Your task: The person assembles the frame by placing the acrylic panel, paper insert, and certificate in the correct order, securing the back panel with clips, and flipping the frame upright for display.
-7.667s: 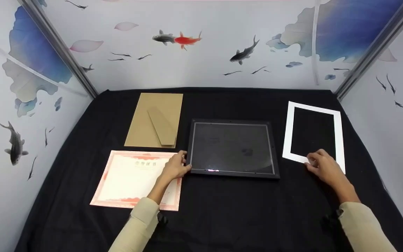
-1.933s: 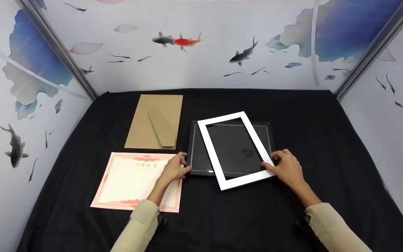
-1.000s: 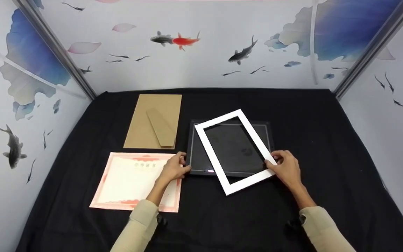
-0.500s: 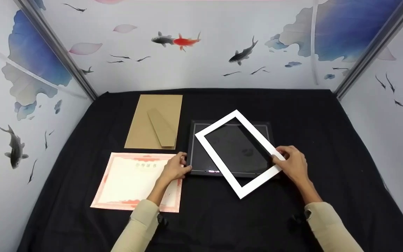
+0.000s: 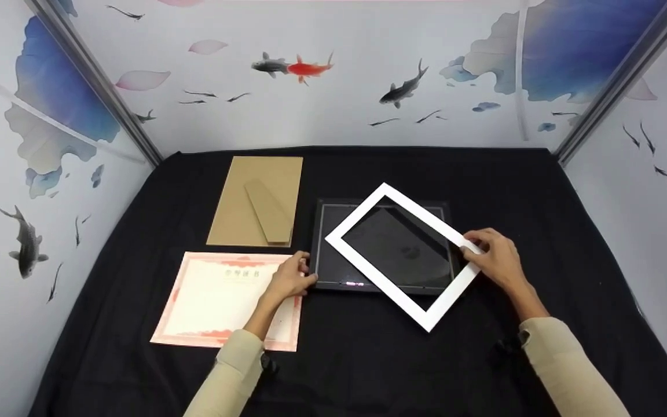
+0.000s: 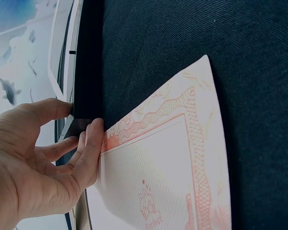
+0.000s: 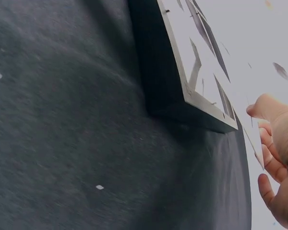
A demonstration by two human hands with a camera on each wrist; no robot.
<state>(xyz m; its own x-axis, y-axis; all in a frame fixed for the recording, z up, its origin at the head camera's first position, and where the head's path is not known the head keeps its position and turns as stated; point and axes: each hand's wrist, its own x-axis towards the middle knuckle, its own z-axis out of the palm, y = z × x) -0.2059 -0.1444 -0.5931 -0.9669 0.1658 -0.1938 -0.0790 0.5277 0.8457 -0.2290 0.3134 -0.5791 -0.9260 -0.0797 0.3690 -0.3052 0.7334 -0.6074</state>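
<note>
A black picture frame [image 5: 322,226] with a glass pane lies face down or up in the middle of the black cloth. My left hand [image 5: 288,279] holds its near left corner; in the left wrist view the thumb presses the frame's edge [image 6: 89,57] with the fingers against its side. Over the frame hangs a white mat [image 5: 381,282] with a rectangular opening, turned diagonally. My right hand [image 5: 500,260] pinches the mat's right corner between thumb and fingers. In the right wrist view the mat's edge [image 7: 253,143] rises above the frame's corner [image 7: 182,108].
A pink-bordered certificate [image 5: 212,301] lies at the left, partly under my left forearm. Behind it is a brown backing board [image 5: 232,208] with a folded stand leg [image 5: 272,217]. Printed wall panels [image 5: 345,116] enclose the black-covered table [image 5: 513,191] at the back and sides.
My right hand has brought the mat from the far right over the frame and turned it counterclockwise, its near corner swinging rightward. My left hand has stayed on the frame.
</note>
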